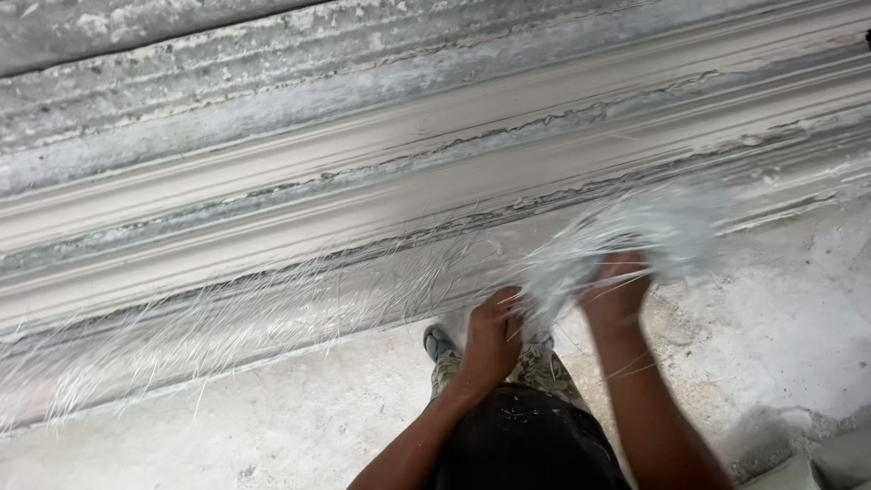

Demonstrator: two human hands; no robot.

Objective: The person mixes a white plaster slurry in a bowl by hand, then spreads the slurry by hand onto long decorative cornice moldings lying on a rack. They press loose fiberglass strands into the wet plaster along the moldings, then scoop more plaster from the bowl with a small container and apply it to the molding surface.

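White glass-fibre strands (pixel 626 238), a blurred tuft held just above the floor (pixel 780 327) beside a long grey moulded plaster cornice (pixel 363 172), are gripped by both hands: the left hand (pixel 494 336) is closed in a fist around the lower end, and the right hand (pixel 617 290) is curled over the top, fingers buried in the fibres. To tease the tuft apart well, it seems best to pull gently and evenly, so strands fan out like the loose fibres (pixel 227 318) already spread along the cornice's lower edge. Both forearms rise from below, wrists bent inward, over a dark apron and one shoe (pixel 439 343).
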